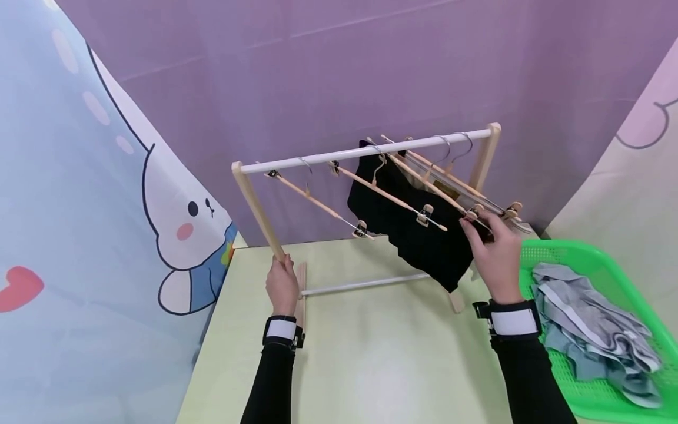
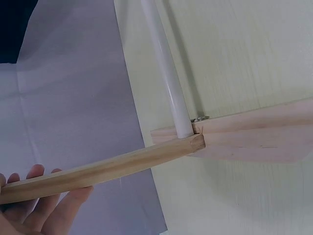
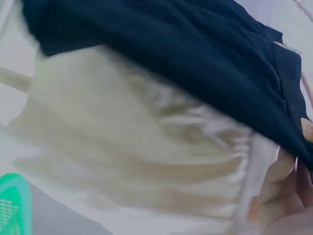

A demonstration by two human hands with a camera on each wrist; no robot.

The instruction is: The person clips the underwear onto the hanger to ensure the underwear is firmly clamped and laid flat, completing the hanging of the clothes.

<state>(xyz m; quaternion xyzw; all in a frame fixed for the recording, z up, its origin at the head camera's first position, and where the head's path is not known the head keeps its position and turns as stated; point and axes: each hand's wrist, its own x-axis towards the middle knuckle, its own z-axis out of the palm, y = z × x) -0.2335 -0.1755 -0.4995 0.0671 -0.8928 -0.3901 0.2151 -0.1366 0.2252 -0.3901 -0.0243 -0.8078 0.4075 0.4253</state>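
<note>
My left hand [image 1: 283, 285] grips the wooden side post [image 1: 256, 209] of a small clothes rack; in the left wrist view its fingers wrap the post [image 2: 112, 170]. Black shorts [image 1: 424, 247] hang slanting from a clip hanger on the rack's white top bar [image 1: 339, 154]. At the right end of that hanger, my right hand [image 1: 500, 259] pinches the waist edge of the shorts beside the hanger clip [image 1: 473, 212]. The right wrist view shows the dark shorts [image 3: 195, 63] between its fingers, with a beige garment [image 3: 122, 142] hanging behind.
Two bare clip hangers, one on the left [image 1: 312, 201] and one [image 1: 378, 189] in front of the shorts, hang from the bar. A green basket [image 1: 598, 259] of grey and blue-grey clothes [image 1: 588, 318] stands at the right. A purple cloth backdrop [image 1: 318, 76] rises behind the pale table [image 1: 381, 353].
</note>
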